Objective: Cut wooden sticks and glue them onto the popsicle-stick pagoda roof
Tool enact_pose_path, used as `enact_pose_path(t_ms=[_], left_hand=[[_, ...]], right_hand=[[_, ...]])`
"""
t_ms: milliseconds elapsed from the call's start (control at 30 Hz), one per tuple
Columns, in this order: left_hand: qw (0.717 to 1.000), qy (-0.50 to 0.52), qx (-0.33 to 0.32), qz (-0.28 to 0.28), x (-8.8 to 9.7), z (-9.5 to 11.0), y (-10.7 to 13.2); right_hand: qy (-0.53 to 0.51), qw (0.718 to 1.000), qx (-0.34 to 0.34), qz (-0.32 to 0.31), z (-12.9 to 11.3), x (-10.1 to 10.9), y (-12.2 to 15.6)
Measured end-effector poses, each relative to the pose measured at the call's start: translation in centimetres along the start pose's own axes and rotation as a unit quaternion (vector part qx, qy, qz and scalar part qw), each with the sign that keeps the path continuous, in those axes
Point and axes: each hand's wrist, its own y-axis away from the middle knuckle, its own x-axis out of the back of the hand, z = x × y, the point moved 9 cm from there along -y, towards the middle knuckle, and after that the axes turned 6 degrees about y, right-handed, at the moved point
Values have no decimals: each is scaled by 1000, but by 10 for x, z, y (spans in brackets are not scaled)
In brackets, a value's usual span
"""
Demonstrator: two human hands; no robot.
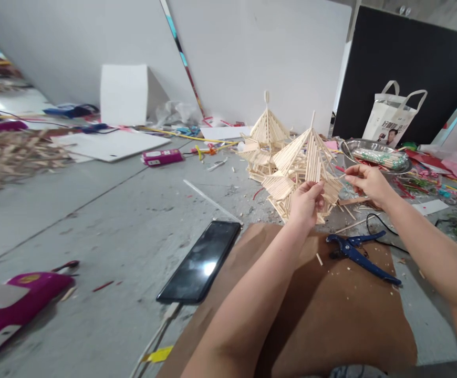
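Cardboard sheet: lay nearest, under the left forearm.
Left hand: fingers closed round the stick model, just past the sheet's far edge.
Right hand: fingertips pinched on a thin stick beside the model.
Risk: a hard squeeze could crack its joints.

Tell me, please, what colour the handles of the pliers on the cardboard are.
Blue: the metal cutting pliers on the brown cardboard sheet, clearest in the head view.
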Motion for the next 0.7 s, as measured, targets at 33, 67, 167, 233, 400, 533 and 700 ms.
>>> enact_pose_path(t_ms=[33,67,167,233,400,533,700], left_hand=[[1000,0,1,1,0,0,0],[1000,0,3,1,0,0,0],[1000,4,7,-1,1,-1,-1],[1000,9,10,0,1,-1,-1],[1000,4,11,0,1,0,-1],[1000,-1,21,-10,2,-2,-4],[998,15,41,-35,1,-7,-6]], right_hand=[[7,1000,-6,0,4,4,3],[17,1000,-10,2,9,9,6],[82,996,-21,19,30,32,15],[156,986,-39,36,51,55,21],[395,903,-123,113,114,126,43],[513,817,-251,72,174,156,64],[510,799,-315,52,217,160,64]])
